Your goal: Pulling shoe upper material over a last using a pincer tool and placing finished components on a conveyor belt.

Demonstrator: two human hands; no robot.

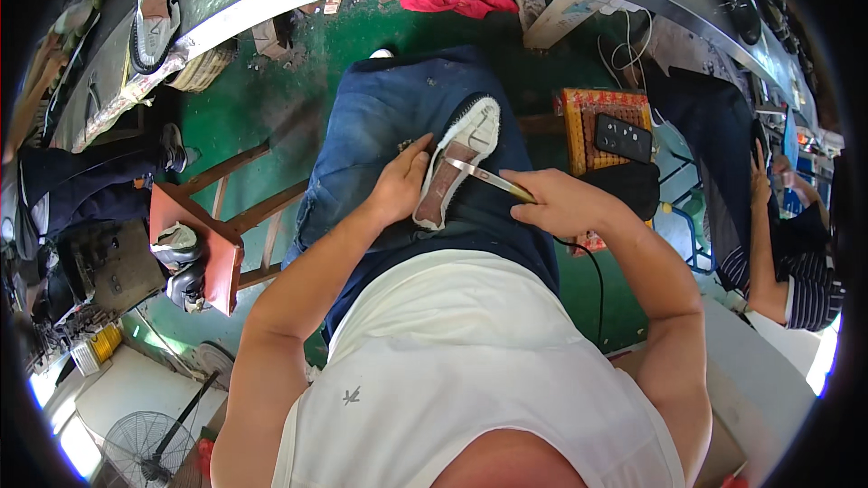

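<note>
— While my right hand (562, 203) is closed around the handle of a thin metal blade (479, 173), where does its tip lie?

— Against the edge of the shoe sole (457, 163), which lies sole-up on my lap, on the blue jeans (380, 117). My left hand (398, 188) presses flat against the sole's left side, fingers wrapped on its rim, thumb near the blade's path.

— What could fail here?

— In my judgement, a slip. The blade points toward my left hand; if the tip skids off the rubber, it may run into the thumb or down into the jeans. The shoe has only my thigh beneath it, so it could roll under pressure.

— And farther out?

— A black cable (592, 262) trails beside my right forearm and might snag the elbow. A phone (622, 137) rests on a woven stool (588, 117) just beyond my right hand. Another seated person's arm (768, 244) is well apart, at far right.
</note>
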